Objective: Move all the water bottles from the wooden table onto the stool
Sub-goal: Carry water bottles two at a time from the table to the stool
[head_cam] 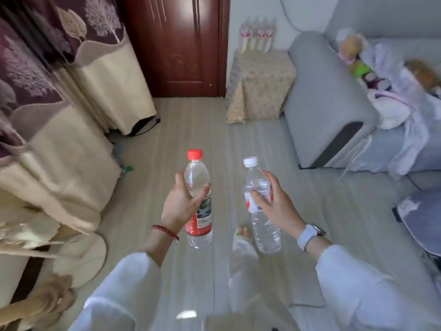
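The left hand (pixel 181 206) holds the red-capped bottle (pixel 198 199) upright in the air above the floor (pixel 191 125). Its fingers (pixel 202 194) wrap the clear upper body from behind, the thumb on the left side, the grip sitting above the red part of the label. The right hand (pixel 276 204) holds the white-capped bottle (pixel 261 206) the same way, slightly tilted, with the fingers curled around the middle over the label and the thumb across the front. The two bottles are near each other but apart.

Each hand covers part of its label. On the red-capped bottle a picture band and a red band with small print show, too blurred to read. On the white-capped bottle only a barcode and a bit of red show beside the thumb; no brand can be read.

A red bracelet (pixel 165 231) circles the left wrist, a white watch (pixel 307 235) the right. The sofa (pixel 334 96) at right is blurred, and the things piled on it are hard to make out.
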